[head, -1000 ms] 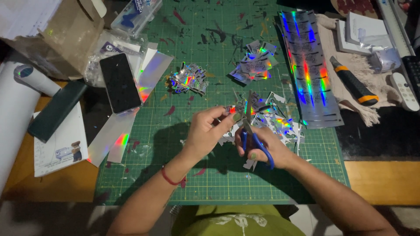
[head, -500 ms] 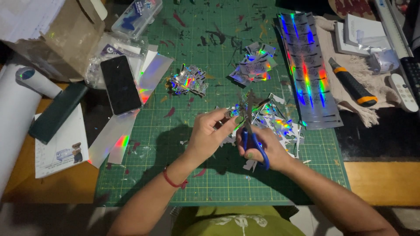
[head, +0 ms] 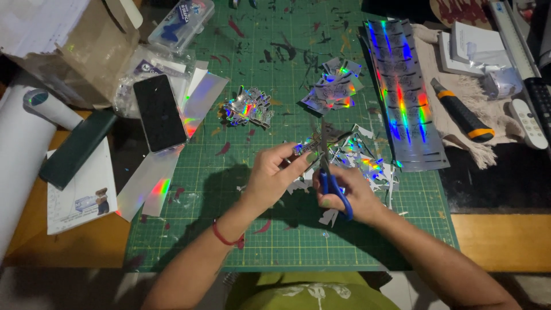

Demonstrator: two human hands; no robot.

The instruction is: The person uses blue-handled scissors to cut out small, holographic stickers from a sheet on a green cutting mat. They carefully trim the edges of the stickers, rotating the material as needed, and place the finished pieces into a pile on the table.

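From the head view, the left hand (head: 275,175) pinches a small holographic sticker piece (head: 304,150) above the green cutting mat (head: 241,229). The right hand (head: 350,192) grips blue-handled scissors (head: 328,166), fingers through the loops, blades pointing up at the piece. Cut scraps (head: 367,163) lie just beyond the hands. A holographic sheet (head: 402,97) lies farther right, a black phone (head: 159,112) well to the left.

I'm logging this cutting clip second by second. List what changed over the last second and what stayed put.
Little changed. The left hand turned the small holographic piece slightly and kept pinching it; the right hand kept its grip on the blue-handled scissors, blades at the piece. The phone, utility knife and holographic sheet stayed in place.
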